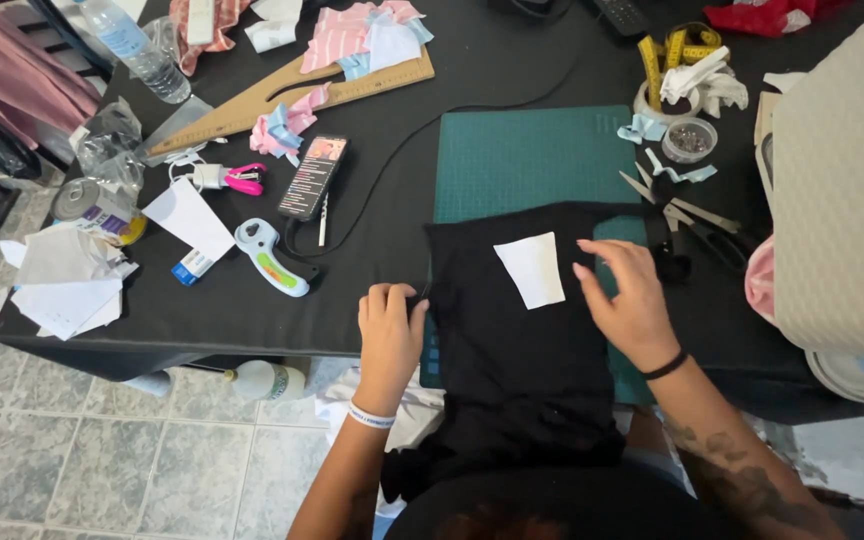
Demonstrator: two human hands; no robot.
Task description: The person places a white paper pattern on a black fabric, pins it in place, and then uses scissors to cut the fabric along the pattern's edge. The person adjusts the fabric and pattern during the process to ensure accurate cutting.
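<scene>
Hidden under the black fabric (522,340): the lower part of the green cutting mat (532,160), plus the fingertips of the left hand (389,330), curled at the cloth's edge so that the grip cannot be told for sure. Cut off by the right edge: the quilted cream cover (842,190) and the white rim (857,378) beneath it; cut off by the top edge: the water bottle (137,45), the red cloth (767,15) and a dark remote-like object (620,14). Too small to make out: the contents of the round clear dish (690,139), the picture on the phone screen (314,176), and the handles of the scissors (687,215), lost against the black table (252,310).
</scene>
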